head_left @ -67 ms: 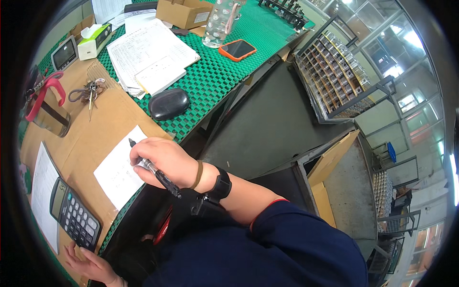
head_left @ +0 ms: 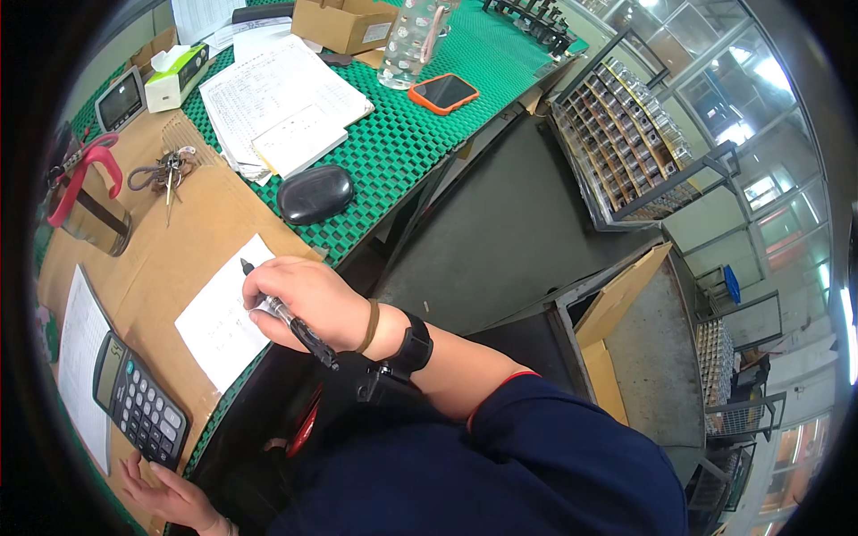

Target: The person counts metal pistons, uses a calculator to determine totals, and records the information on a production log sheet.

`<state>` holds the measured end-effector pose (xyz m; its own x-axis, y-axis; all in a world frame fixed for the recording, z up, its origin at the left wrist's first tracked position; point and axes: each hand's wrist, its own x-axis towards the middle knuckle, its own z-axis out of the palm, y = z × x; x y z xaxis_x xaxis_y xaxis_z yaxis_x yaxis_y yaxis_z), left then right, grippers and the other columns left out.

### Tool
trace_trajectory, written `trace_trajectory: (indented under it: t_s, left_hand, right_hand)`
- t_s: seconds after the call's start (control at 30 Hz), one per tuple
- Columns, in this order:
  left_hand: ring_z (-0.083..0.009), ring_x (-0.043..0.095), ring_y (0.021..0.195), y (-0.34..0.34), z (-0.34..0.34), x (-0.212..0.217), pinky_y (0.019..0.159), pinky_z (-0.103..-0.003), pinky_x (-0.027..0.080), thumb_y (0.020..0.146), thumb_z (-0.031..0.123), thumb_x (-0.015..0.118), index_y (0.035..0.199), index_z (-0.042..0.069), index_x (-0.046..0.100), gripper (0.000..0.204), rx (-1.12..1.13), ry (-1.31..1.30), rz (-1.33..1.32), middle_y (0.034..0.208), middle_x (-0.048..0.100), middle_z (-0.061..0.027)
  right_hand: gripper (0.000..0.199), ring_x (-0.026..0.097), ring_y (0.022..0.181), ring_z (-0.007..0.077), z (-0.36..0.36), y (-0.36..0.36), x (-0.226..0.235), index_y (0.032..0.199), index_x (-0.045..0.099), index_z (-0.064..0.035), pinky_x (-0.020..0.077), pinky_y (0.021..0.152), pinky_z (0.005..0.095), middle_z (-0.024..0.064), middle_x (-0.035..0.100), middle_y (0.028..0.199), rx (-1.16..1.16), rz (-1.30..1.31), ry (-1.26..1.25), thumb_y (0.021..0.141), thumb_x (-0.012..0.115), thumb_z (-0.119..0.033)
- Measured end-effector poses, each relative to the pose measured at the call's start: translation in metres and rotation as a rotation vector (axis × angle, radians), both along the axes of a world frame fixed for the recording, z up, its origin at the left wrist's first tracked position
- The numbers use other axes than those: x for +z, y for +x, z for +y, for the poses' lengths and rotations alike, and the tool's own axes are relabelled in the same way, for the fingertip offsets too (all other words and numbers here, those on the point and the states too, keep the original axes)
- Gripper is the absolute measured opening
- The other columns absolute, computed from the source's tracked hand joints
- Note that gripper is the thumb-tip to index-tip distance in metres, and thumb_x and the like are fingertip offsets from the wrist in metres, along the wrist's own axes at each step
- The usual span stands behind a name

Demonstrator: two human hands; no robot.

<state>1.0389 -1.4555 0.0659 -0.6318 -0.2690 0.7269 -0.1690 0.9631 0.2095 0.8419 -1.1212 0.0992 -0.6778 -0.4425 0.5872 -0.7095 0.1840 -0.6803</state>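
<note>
My right hand [head_left: 308,302] is closed around a black pen with a clear barrel [head_left: 304,332], above a small white sheet of paper [head_left: 214,332]. Faint handwriting shows on the sheet, which lies on brown cardboard [head_left: 170,268]. At the lower left, my left hand [head_left: 170,498] has its fingers spread at the bottom edge of a dark desk calculator [head_left: 143,402]. The calculator rests partly on a printed sheet [head_left: 79,357].
Beyond lie a black oval case [head_left: 315,194], keys [head_left: 170,174], stacked papers [head_left: 277,98], an orange-cased phone [head_left: 445,93] and a clear bottle [head_left: 413,45] on the green mat [head_left: 393,143]. A pink-handled jug [head_left: 98,205] stands left. Racks of metal parts [head_left: 626,134] stand right.
</note>
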Motion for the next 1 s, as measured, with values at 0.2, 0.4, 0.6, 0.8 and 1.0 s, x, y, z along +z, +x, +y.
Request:
trace_trajectory:
  t_s: [0.2,0.4,0.6,0.8,1.0]
  left_hand:
    - [-0.0342,0.058,0.111,0.005,-0.003,0.005,0.101,-0.044,0.041,0.102,0.019,0.053,0.138,-0.010,0.043,0.047,0.039,-0.004,-0.007,0.118,0.062,-0.0225]
    - [-0.0328,0.055,0.116,0.006,0.011,0.005,0.110,-0.047,0.032,0.089,0.016,0.060,0.129,-0.002,0.053,0.045,0.091,-0.109,-0.013,0.110,0.070,-0.0118]
    - [-0.0314,0.056,0.113,-0.002,0.030,0.024,0.115,-0.055,0.023,0.090,0.020,0.059,0.135,-0.002,0.046,0.052,0.038,-0.075,0.007,0.113,0.064,-0.0131]
    - [-0.0342,0.053,0.119,0.001,0.026,0.021,0.114,-0.056,0.024,0.080,0.024,0.067,0.129,0.001,0.050,0.057,0.027,-0.047,0.110,0.120,0.059,-0.0137]
    - [-0.0315,0.055,0.122,0.000,0.049,0.030,0.118,-0.052,0.019,0.082,0.033,0.068,0.128,0.006,0.056,0.055,-0.273,-0.041,-0.017,0.116,0.070,-0.0052]
  right_hand:
    - [0.018,0.065,0.085,0.0312,-0.004,0.000,0.001,0.093,0.062,-0.0080,0.0527,0.075,0.0385,0.0096,0.066,0.088,-0.006,0.001,0.015,0.077,0.071,-0.006]
    - [0.018,0.067,0.085,0.0329,-0.005,0.002,0.011,0.094,0.063,-0.0053,0.0538,0.079,0.0382,0.0142,0.065,0.086,0.042,0.075,0.062,0.077,0.066,0.001]
    - [0.018,0.068,0.108,0.0287,0.005,0.006,0.008,0.099,0.063,-0.0029,0.0504,0.096,0.0378,0.0110,0.073,0.100,0.007,-0.180,0.088,0.083,0.061,0.006]
    - [0.014,0.065,0.115,0.0300,-0.002,0.010,0.011,0.098,0.059,-0.0024,0.0477,0.100,0.0393,0.0116,0.073,0.100,0.021,-0.240,0.101,0.086,0.059,0.004]
    - [0.013,0.065,0.115,0.0296,-0.003,0.008,0.010,0.098,0.059,-0.0027,0.0472,0.101,0.0392,0.0115,0.073,0.100,0.007,-0.258,0.104,0.087,0.058,0.004]
